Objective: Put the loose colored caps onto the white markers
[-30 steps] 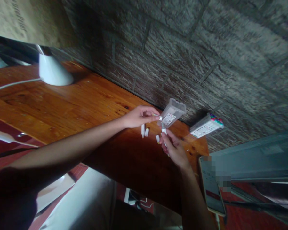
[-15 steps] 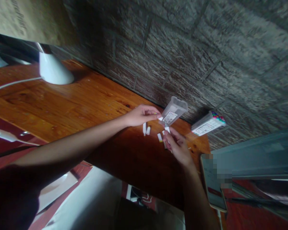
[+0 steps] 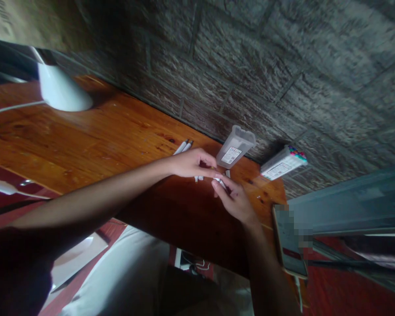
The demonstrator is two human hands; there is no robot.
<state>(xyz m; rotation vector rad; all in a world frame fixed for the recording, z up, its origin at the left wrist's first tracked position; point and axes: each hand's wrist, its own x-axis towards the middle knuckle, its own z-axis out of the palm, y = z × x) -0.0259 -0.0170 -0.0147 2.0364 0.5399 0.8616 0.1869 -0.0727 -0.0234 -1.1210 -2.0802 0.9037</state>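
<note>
My left hand [image 3: 195, 163] is closed in a pinch on a small white marker cap with a touch of yellow, mostly hidden by the fingers. Against it, my right hand [image 3: 234, 199] grips a white marker [image 3: 221, 181]. The two hands meet at the marker's end; whether the cap is seated on it cannot be made out. Two white markers [image 3: 183, 146] lie behind my left wrist. White pieces [image 3: 198, 178] show partly below the left hand, and another white piece [image 3: 228, 174] is just past the right fingers.
A clear plastic case [image 3: 237, 144] with a label stands by the brick wall [image 3: 233, 66]. Right of it leans a case full of colourful-ended markers [image 3: 285, 164]. A phone [image 3: 288, 245] with a cable lies at the wooden table's [image 3: 118, 127] right edge; a white lamp [image 3: 62, 90] stands left.
My hands have come together; the right hand has moved up and left, bringing the marker to the cap in my left hand. The view has shifted slightly.
</note>
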